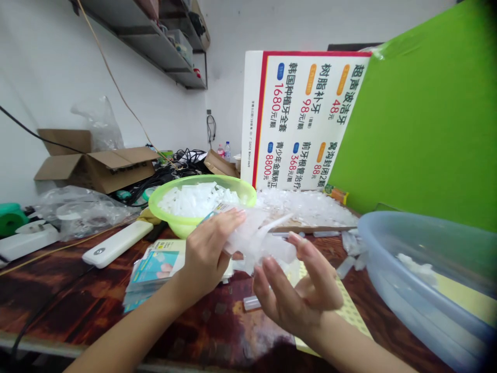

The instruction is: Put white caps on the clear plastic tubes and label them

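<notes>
My left hand (pixel 209 248) is closed on a crumpled, translucent white plastic bag (pixel 252 241) above the middle of the table. A corner of a printed blue and yellow card shows behind its fingers. At the bag's right side, my right hand (pixel 298 285) has its fingers curved and apart, the tips close to or touching the plastic. Below the left wrist lies a stack of printed blue packets (pixel 155 269). A small clear tube (pixel 251 302) rests on the table under the hands.
A green bowl (pixel 171 224) full of white translucent pieces stands behind my left hand. More pieces (pixel 310 204) cover a cardboard tray. A blue translucent basin (pixel 382 243) is at right, a yellow dotted sheet (pixel 351 305) beside it. A white power bank-like bar (pixel 118 243) lies left.
</notes>
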`<state>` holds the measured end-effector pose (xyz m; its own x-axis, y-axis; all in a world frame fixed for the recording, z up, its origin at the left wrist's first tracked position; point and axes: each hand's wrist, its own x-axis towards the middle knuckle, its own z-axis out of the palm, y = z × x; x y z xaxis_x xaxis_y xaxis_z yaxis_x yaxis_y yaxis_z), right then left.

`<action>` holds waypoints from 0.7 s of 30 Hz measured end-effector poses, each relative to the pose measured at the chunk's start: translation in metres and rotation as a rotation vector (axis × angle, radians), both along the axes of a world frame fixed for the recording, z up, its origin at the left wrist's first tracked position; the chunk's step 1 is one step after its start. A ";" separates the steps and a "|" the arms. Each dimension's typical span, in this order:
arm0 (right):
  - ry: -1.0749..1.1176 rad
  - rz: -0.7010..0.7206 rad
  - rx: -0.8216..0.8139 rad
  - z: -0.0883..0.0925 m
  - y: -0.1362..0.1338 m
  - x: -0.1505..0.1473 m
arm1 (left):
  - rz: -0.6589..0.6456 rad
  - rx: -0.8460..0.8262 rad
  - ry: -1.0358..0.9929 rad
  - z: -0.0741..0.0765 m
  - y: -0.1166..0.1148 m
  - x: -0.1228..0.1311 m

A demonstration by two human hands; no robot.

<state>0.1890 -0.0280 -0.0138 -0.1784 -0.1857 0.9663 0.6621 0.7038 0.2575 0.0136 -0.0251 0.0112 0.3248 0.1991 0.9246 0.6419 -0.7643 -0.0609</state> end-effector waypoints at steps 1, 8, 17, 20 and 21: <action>-0.030 -0.056 0.033 0.003 -0.002 0.001 | 0.002 0.008 -0.005 0.000 0.001 -0.001; -0.202 -0.079 -0.081 0.010 -0.013 0.000 | 0.051 0.131 0.062 -0.002 0.001 -0.001; -0.220 -0.175 0.002 0.014 -0.009 0.007 | -0.054 0.016 0.064 -0.007 0.007 0.000; -0.257 -0.085 -0.067 0.020 -0.007 0.011 | -0.070 -0.093 0.080 -0.007 0.014 -0.002; -0.270 -0.062 -0.080 0.022 -0.006 0.012 | -0.047 -0.116 0.090 -0.006 0.017 -0.004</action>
